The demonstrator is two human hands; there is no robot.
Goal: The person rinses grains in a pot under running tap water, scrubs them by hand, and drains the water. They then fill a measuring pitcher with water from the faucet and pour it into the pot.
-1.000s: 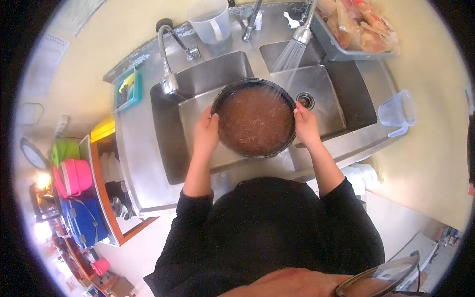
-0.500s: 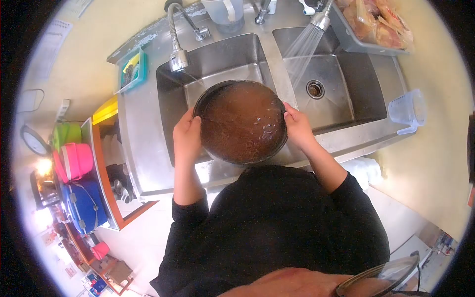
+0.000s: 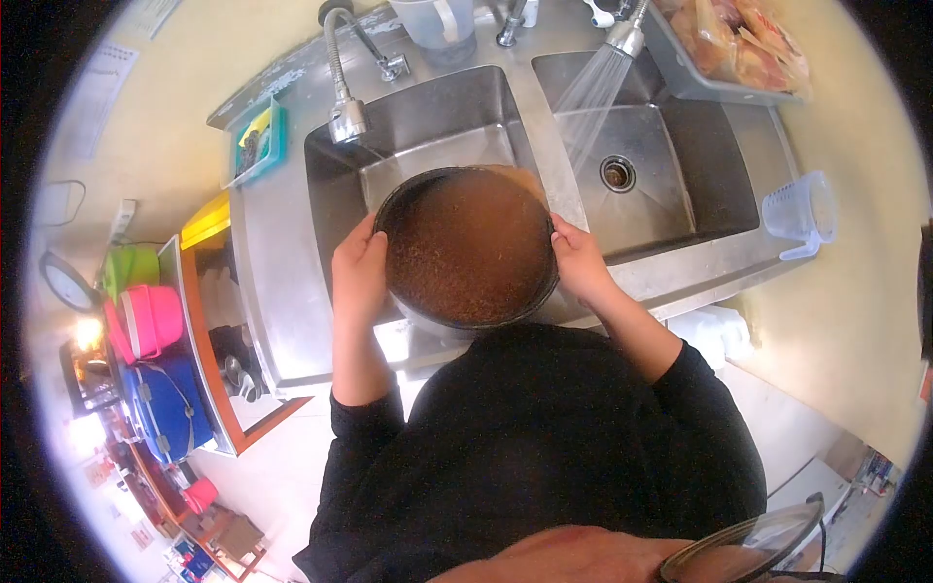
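A round dark pot [image 3: 400,190] hangs over the front of the left sink basin, with my hands on opposite sides of its rim. Brown cloudy liquid [image 3: 486,219] fills it, and fine grainy bits [image 3: 437,267] show toward the near left; what they are I cannot tell. At the far right edge, brown liquid reaches the rim and seems to run over. My left hand [image 3: 360,267] is closed on the left side, thumb on top. On the right side, my right hand [image 3: 580,257] grips the rim likewise. The fingers underneath are hidden.
A left faucet [image 3: 348,121] hangs over the left basin [image 3: 447,121]. Water sprays from the right faucet [image 3: 625,37] into the right basin [image 3: 671,146]. A grey tub [image 3: 671,58] of bagged meat, a clear measuring jug [image 3: 799,214] and a teal tray [image 3: 276,146] stand around the sink.
The pot has tilted and shifted slightly left and toward me in my hands. Its liquid has moved to the far right edge, and more grainy bits show at the near left.
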